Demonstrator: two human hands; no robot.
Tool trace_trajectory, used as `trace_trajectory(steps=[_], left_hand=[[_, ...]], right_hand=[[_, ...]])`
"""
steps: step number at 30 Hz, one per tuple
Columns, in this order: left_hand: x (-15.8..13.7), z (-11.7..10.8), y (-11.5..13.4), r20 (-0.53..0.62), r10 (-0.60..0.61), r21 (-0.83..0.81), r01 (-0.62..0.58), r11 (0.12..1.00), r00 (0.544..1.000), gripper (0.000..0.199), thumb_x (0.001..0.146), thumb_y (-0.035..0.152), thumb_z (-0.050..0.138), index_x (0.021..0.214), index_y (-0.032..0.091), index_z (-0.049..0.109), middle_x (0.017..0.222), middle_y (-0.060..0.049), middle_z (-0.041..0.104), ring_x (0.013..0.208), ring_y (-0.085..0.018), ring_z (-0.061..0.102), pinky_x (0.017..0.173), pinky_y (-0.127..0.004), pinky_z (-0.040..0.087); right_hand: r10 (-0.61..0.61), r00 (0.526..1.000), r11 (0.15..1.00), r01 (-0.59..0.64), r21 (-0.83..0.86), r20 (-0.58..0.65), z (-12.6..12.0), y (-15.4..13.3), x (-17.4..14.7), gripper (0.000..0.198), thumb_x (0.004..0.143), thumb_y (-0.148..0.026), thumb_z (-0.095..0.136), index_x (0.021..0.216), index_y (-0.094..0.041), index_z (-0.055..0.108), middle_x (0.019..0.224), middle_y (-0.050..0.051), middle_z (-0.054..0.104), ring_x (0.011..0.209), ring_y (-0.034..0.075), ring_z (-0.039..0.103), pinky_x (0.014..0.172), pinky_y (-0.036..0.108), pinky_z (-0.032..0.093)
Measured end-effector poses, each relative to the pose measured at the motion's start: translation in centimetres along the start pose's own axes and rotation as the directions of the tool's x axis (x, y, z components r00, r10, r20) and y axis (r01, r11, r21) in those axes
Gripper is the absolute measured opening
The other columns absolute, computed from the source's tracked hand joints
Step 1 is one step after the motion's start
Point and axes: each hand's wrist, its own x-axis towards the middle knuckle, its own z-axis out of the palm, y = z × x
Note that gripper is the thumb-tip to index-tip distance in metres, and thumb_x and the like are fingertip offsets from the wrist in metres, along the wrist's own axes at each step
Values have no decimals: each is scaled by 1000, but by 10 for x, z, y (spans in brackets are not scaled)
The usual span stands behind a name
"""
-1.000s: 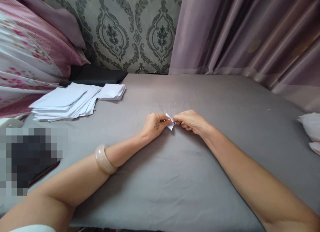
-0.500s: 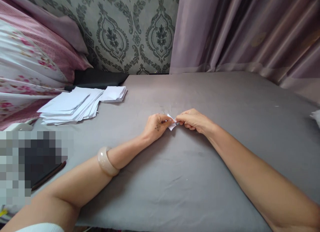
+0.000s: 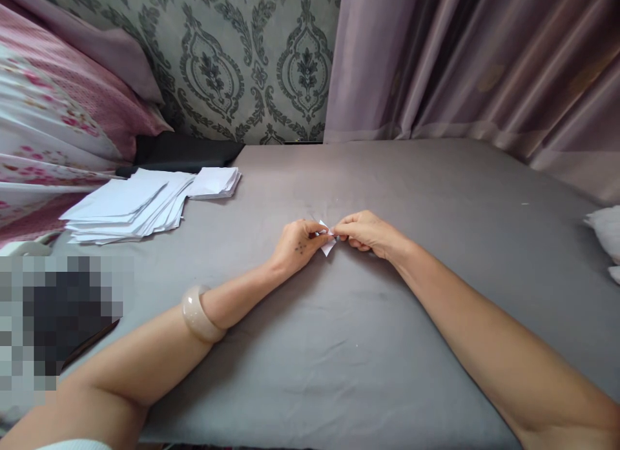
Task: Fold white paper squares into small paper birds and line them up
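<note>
Between my two hands, over the middle of the grey cloth surface, is a small folded piece of white paper point(image 3: 328, 246). My left hand point(image 3: 301, 243) pinches it from the left between thumb and fingers. From the right, my right hand point(image 3: 364, 234) grips the paper's other side, its fingers curled in. The fingertips of both hands nearly meet and hide most of the paper. Its exact folded shape is too small to make out.
A stack of white paper sheets point(image 3: 116, 208) lies at the left, beside a smaller paper stack point(image 3: 214, 182). A black item point(image 3: 188, 152) lies behind them. Curtains point(image 3: 411, 62) and patterned wallpaper point(image 3: 256, 69) border the far side. A whitish bundle point(image 3: 605, 230) is at the right edge.
The view has shifted slightly, so most things appear a little further left. My hands stay on the small paper, with the right fingertips a touch closer to the left ones.
</note>
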Motion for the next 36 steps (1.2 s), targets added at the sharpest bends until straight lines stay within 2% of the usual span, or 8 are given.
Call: trace_trajectory(steps=[3,8,16,26,31,36], left_hand=[[0,0,2,-14,-26,17,26,1000,1000,16,81,27,64,84,17,75,68,0,68,61,-11,54,58,-20,38],[0,0,3,-16,-39,-37,39,999,999,18,83,27,62,85,17,76,74,-1,72,66,-12,58,61,-20,40],[0,2,0,-28,10,-55,-12,998,1000,16,83,27,62,83,18,76,81,-3,74,74,-14,64,68,-22,44],[1,6,-4,-72,78,-104,-86,991,994,16,84,27,62,83,19,76,81,-2,74,74,-14,64,68,-22,45],[1,5,-3,-101,100,-132,-113,985,990,18,84,26,60,82,19,76,80,-3,73,75,-15,63,70,-23,46],[2,6,-3,-143,62,-183,-88,979,988,18,83,28,60,80,18,75,78,-4,72,72,-14,62,66,-22,45]], right_hand=[[-14,1000,1000,14,-17,-7,1,0,0,13,69,-24,63,61,-18,55,44,-8,35,37,3,23,36,21,10],[23,999,999,-23,22,-29,0,-3,-2,14,69,-21,61,59,-18,51,46,-7,37,38,3,26,35,20,12],[59,997,998,-59,3,-51,1,-5,0,18,68,-17,61,54,-18,49,46,-5,39,38,4,27,34,20,14],[96,995,985,-99,144,29,-5,-7,0,22,69,-13,61,53,-16,46,48,-5,38,38,3,29,33,19,14],[64,995,981,-76,180,73,-7,-6,-1,22,71,-13,60,54,-16,46,49,-5,37,39,3,28,34,19,14],[-25,998,990,16,141,64,-6,-2,-2,12,74,-19,60,64,-16,53,53,-5,42,42,4,32,37,19,17]])
